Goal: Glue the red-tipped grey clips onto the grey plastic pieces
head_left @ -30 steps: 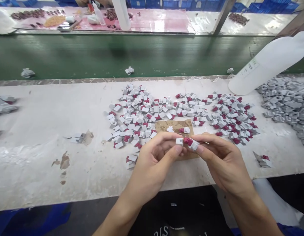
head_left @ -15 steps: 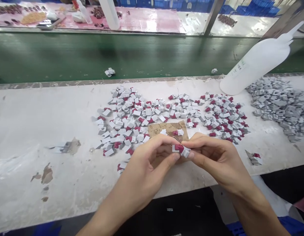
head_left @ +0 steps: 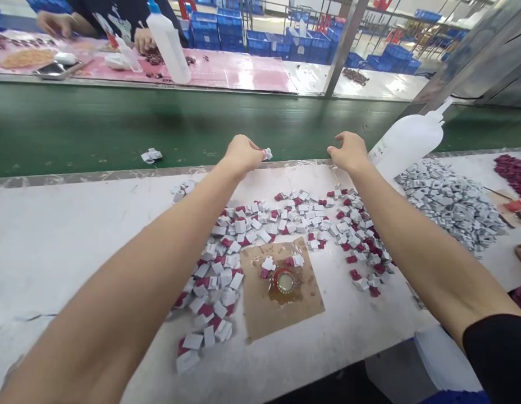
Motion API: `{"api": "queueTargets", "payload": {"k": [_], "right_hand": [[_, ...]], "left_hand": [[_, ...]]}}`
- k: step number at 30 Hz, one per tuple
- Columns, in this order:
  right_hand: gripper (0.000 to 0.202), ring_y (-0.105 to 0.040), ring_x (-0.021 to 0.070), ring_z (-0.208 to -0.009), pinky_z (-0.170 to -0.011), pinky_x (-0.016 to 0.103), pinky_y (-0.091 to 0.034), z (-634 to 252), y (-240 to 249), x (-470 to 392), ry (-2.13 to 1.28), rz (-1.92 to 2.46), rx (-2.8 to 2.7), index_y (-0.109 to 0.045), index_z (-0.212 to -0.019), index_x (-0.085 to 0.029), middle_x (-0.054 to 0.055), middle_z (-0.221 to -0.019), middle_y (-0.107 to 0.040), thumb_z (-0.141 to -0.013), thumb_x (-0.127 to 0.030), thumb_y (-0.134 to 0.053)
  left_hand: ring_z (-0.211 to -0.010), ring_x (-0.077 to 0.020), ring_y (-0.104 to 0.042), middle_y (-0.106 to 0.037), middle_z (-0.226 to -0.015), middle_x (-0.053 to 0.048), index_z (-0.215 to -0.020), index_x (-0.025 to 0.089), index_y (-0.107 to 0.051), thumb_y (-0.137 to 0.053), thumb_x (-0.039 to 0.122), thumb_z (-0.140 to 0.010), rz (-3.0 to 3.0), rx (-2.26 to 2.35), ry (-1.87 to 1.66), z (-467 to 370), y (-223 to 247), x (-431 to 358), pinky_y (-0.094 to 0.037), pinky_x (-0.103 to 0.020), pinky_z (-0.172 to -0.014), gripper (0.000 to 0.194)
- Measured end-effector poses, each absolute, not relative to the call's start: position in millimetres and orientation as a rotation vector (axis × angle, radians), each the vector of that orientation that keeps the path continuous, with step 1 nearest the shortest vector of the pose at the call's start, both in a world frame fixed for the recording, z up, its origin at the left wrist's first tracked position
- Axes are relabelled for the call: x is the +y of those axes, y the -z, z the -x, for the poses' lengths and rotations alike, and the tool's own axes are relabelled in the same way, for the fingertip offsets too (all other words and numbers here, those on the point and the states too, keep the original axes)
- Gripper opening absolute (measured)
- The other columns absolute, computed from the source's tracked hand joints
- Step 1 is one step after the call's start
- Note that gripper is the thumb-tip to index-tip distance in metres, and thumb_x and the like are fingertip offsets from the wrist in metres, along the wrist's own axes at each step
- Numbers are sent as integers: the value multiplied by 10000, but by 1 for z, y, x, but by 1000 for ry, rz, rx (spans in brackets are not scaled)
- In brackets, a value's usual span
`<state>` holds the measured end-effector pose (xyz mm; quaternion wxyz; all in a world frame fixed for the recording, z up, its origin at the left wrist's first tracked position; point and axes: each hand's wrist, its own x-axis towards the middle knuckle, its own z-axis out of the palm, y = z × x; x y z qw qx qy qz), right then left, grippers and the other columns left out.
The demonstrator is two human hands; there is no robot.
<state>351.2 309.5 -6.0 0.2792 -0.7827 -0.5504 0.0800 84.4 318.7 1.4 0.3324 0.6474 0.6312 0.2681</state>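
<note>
My left hand [head_left: 242,152] pinches a small grey-and-maroon part [head_left: 266,154] at the near edge of the green belt [head_left: 201,126]. Over the same edge, farther right, my right hand [head_left: 348,150] has thumb and forefinger apart with nothing between them. Nearer to me, assembled grey-and-maroon parts [head_left: 220,269] spread over the white table. A brown cardboard piece [head_left: 260,314] carries a bottle cap [head_left: 285,281] in wet brown liquid, with a few parts beside it.
A white squeeze bottle [head_left: 406,140] leans right of my right hand, near a heap of grey pieces [head_left: 448,199]. Maroon pieces [head_left: 513,174] lie far right. Across the belt, a person's hands [head_left: 143,40] work by another bottle [head_left: 170,47]. Two grey pieces [head_left: 151,156] sit on the belt.
Both hands have moved forward from above the cardboard to the belt edge and separated. My right hand has let go of the part. The view has tilted up, showing the cap and the person opposite.
</note>
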Motion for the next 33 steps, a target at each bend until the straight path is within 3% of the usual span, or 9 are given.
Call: {"api": "queueTargets", "payload": {"k": [5, 10, 14, 17, 19, 22, 25, 29, 33], "right_hand": [[322, -642, 535, -1506, -1323, 761, -424, -338, 16, 335, -320, 2121, -1386, -830, -1186, -77, 308, -1369, -806, -864, -58, -823], [244, -872, 331, -1158, -1088, 523, -694, -307, 8, 286, -584, 1814, -1452, -777, -1302, -166, 164, -1168, -882, -1059, -189, -752], [281, -897, 241, -989, -958, 413, -741, -288, -3, 214, -1022, 1308, -1359, -789, -1176, -246, 64, -1045, -884, -1050, -484, -872], [460, -878, 218, -825, -845, 381, -748, -277, -9, 166, -1214, 1089, -1236, -807, -1092, -262, 3, -878, -838, -918, -646, -990], [470, -860, 208, -750, -773, 361, -747, -270, -13, 137, -1210, 1093, -1239, -820, -1016, -257, 3, -844, -833, -922, -691, -975], [372, -885, 244, -831, -793, 368, -768, -260, -17, 96, -1125, 1187, -1352, -874, -1002, -258, 50, -928, -883, -980, -622, -951], [239, -898, 278, -1006, -856, 355, -776, -257, -17, 58, -1038, 1240, -1523, -934, -1161, -319, 69, -1130, -914, -1010, -503, -949], [215, -901, 287, -941, -747, 324, -766, -271, -4, 21, -1060, 1221, -1744, -962, -1225, -395, 58, -1138, -924, -1042, -492, -905], [224, -913, 329, -906, -662, 381, -791, -300, 23, -8, -829, 1395, -1664, -961, -1223, -424, 26, -1125, -931, -1016, -488, -903]], "left_hand": [[-1117, -385, -791, -813, -1030, -249, -851, 101, -759, -840, 51, -904, -1623, 1635, -744, -108, 27, 355, -601, -607, -1046, 109], [-1231, -409, -747, -790, -1200, -232, -1132, 77, -784, -842, -36, -810, -1692, 1526, -838, -94, 11, 332, -588, -571, -1090, 346], [-1119, -281, -775, -824, -1298, -140, -1358, 180, -775, -788, 84, -942, -1846, 1121, -862, -72, -15, 265, -610, -413, -981, 426], [-1063, -243, -788, -862, -1179, -104, -1211, 187, -810, -737, 213, -1039, -1859, 842, -882, -59, -26, 208, -607, -374, -945, 189], [-994, -226, -793, -873, -1089, -79, -1086, 200, -817, -724, 260, -1067, -1810, 848, -908, -53, -29, 173, -609, -370, -925, 112], [-947, -220, -804, -879, -1034, -52, -1053, 225, -807, -710, 291, -1100, -1668, 958, -903, -44, -30, 124, -625, -368, -895, 126], [-943, -229, -816, -871, -1024, -54, -1049, 237, -794, -676, 311, -1136, -1559, 996, -808, -35, -31, 77, -634, -365, -860, 164], [-1002, -241, -799, -852, -1097, -61, -1148, 259, -815, -720, 414, -1147, -1597, 1095, -728, -12, -23, 29, -628, -374, -898, 182], [-1115, -327, -754, -791, -1220, -132, -1294, 248, -790, -698, 479, -1123, -1634, 1841, -852, 48, 3, 11, -626, -494, -1003, 302]]}}
